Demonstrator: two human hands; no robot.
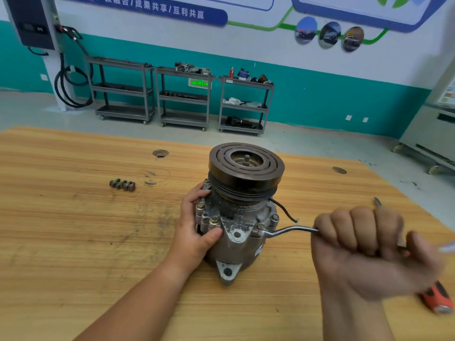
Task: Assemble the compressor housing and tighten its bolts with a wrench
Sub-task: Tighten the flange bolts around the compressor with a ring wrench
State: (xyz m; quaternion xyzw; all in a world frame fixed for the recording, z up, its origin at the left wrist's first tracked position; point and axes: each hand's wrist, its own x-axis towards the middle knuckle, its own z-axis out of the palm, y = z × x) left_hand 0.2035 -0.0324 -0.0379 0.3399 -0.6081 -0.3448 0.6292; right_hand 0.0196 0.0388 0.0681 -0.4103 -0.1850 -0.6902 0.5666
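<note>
The grey compressor (242,232) stands upright on the wooden table (73,230), its dark grooved pulley (246,166) on top. My left hand (197,225) grips the housing's left side, thumb on the front flange. Several bolts sit in the flange around the body. My right hand (369,249) is a fist round the handle of a bent metal wrench (288,230). The wrench's ring end sits on a bolt (261,227) at the housing's front right. My right hand is blurred.
Loose bolts (122,185) lie together on the table to the left. An orange-handled tool (438,300) lies at the table's right edge behind my right hand. A thin black wire (285,210) trails from the compressor. Grey shelf carts (184,97) stand by the far wall.
</note>
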